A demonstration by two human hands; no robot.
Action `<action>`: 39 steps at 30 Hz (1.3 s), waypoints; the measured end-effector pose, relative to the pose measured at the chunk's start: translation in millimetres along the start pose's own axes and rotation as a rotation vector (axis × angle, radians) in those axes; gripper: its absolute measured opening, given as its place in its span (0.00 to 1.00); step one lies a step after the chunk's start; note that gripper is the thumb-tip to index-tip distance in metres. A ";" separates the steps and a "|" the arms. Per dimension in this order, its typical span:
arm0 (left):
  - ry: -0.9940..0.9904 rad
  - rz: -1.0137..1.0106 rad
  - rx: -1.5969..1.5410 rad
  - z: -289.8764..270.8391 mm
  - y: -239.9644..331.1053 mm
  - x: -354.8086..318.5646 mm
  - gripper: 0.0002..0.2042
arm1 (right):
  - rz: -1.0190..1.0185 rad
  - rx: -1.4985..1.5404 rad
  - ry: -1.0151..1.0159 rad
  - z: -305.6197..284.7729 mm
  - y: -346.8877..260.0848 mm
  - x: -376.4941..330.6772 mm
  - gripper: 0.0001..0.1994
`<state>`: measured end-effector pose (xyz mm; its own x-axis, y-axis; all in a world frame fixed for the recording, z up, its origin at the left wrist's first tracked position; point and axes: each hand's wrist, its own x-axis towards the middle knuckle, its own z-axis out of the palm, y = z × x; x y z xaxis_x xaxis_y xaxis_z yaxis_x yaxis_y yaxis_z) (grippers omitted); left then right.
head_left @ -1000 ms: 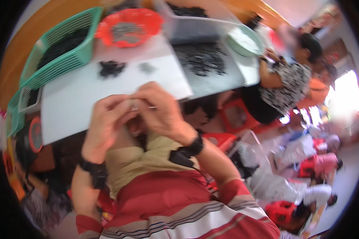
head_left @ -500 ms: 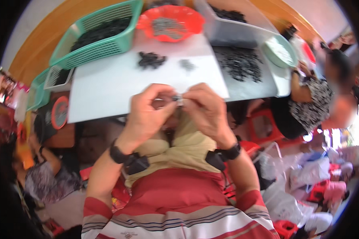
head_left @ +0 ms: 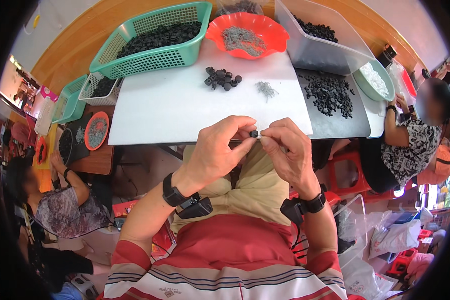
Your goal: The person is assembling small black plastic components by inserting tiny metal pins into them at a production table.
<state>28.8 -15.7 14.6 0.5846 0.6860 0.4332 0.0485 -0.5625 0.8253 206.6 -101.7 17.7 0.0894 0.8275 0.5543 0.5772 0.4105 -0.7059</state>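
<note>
From the head view, your left hand [head_left: 216, 152] pinches a small black round plastic part [head_left: 254, 133] between thumb and forefinger, just off the near edge of the white tabletop [head_left: 170, 107]. Your right hand [head_left: 287, 150] meets it, fingertips closed on something too small to make out.

Counts, head view. Hands of wearer: two, left hand [head_left: 217, 152] and right hand [head_left: 287, 150], one small black part [head_left: 254, 133] pinched between them. Green baskets: two, [head_left: 155, 35] and [head_left: 67, 102]. White basket [head_left: 97, 87]: one. Red bowl [head_left: 247, 35]: one. Clear bin [head_left: 317, 42]: one. Green bowl [head_left: 375, 80]: one. Orange plate [head_left: 96, 131]: one. Loose black parts [head_left: 221, 78] on the table: about ten. Other people: two.
</note>
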 end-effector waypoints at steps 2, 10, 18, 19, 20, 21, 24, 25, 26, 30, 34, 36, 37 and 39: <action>0.008 0.090 0.083 0.3 0.1 -0.6 0.16 | 0.022 -0.073 -0.041 -2.8 -3.1 1.2 0.04; -0.005 0.272 0.303 0.4 2.1 0.9 0.14 | 0.027 -0.112 -0.118 -9.0 -13.6 9.1 0.04; -0.085 -0.143 -0.132 -3.8 9.6 1.8 0.11 | 0.125 0.012 -0.074 -4.3 -10.5 7.9 0.07; -0.072 -0.252 -0.266 -4.0 14.0 3.2 0.12 | 0.117 0.063 -0.052 -3.1 -6.2 5.6 0.08; -0.059 -0.361 -0.401 -4.5 16.5 4.8 0.13 | 0.109 0.113 -0.030 -2.3 -2.9 3.7 0.09; -0.058 -0.357 -0.396 -6.2 14.6 5.3 0.13 | 0.103 0.115 -0.028 -1.5 -2.0 2.7 0.09; -0.078 -0.351 -0.570 -10.8 4.8 5.7 0.13 | 0.059 0.144 0.006 -0.2 -3.1 1.6 0.10; -0.070 -0.440 -0.699 -11.7 4.1 5.6 0.13 | 0.030 0.107 0.005 -0.4 -4.9 2.2 0.11; -0.063 -0.530 -0.827 -12.8 4.3 5.4 0.13 | 0.002 0.069 0.003 -0.3 -6.2 2.5 0.11; -0.057 -0.633 -0.984 -13.9 4.3 4.3 0.14 | -0.025 0.088 0.024 3.7 -6.3 1.7 0.12; -0.051 -0.690 -1.109 -13.4 3.0 4.5 0.13 | -0.040 0.063 0.030 6.3 -8.1 2.7 0.12; -0.044 -0.714 -1.136 -13.1 2.6 4.5 0.12 | -0.050 0.059 0.038 7.8 -8.2 3.2 0.13; -0.050 -0.717 -1.151 -12.9 0.9 3.4 0.12 | -0.086 0.004 0.051 8.9 -7.7 3.6 0.13; -0.053 -0.719 -1.163 -12.3 -1.3 1.7 0.11 | -0.125 -0.047 0.065 11.2 -6.7 3.5 0.13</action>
<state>19.8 -8.1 18.7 0.7512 0.6263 -0.2085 -0.3351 0.6340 0.6970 194.0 -97.2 19.5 0.0661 0.7436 0.6654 0.6246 0.4892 -0.6087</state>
